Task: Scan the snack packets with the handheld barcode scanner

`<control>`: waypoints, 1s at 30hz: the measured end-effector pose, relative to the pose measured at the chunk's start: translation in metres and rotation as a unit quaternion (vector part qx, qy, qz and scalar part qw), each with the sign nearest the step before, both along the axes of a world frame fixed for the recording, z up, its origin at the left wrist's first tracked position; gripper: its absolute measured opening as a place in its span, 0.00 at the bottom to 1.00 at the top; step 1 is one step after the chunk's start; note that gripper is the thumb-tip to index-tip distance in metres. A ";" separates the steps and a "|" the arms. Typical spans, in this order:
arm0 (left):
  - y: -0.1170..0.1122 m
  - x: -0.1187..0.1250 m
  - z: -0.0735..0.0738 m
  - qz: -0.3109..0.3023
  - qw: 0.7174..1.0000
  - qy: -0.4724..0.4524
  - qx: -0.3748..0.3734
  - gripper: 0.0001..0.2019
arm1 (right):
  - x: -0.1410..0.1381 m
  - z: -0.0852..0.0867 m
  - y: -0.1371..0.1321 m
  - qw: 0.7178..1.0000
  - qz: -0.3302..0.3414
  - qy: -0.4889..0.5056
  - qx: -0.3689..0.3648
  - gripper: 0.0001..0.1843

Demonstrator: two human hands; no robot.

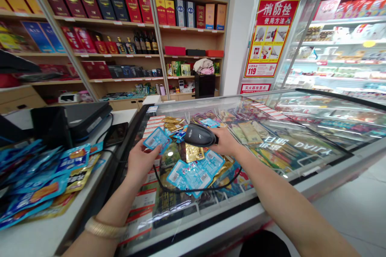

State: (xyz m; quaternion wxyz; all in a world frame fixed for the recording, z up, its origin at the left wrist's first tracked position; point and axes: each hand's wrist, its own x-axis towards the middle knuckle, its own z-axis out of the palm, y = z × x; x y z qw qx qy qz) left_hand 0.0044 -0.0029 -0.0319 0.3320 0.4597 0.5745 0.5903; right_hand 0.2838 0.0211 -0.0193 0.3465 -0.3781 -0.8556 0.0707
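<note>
Between the thumb and fingers of my left hand (141, 156) is a light blue snack packet (157, 139), its barcode side facing up. My right hand (224, 140) grips a black barcode scanner (199, 134), whose head points left toward that packet. The scanner's handle is mostly hidden in my palm. Its black cable (193, 189) loops across the freezer's glass lid below both hands. On the glass under the scanner lie several blue packets (199, 172) with barcodes up, and a gold packet (194, 152). More gold packets (173, 124) lie just behind my left hand.
A chest freezer (301, 184) with a glass lid and packaged goods inside stretches to the right. On the left counter (99, 184) are a heap of snack packets (39, 184), a phone (116, 133) and dark checkout equipment (87, 118). Shelves of boxes (129, 6) stand behind.
</note>
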 end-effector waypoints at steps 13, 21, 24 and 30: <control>0.001 0.004 -0.001 0.012 1.000 0.021 0.011 0.16 | -0.010 0.005 -0.010 0.997 0.079 0.008 0.000 0.09; 0.000 0.004 -0.002 0.014 0.999 0.036 0.012 0.16 | -0.011 0.004 -0.012 0.997 0.080 -0.004 -0.012 0.15; 0.000 0.004 -0.002 0.018 0.999 0.037 0.005 0.16 | -0.012 0.005 -0.012 0.997 0.080 -0.003 -0.008 0.15; 0.000 0.003 -0.002 0.028 0.998 0.051 0.004 0.15 | -0.012 0.005 -0.012 0.996 0.085 0.013 -0.007 0.14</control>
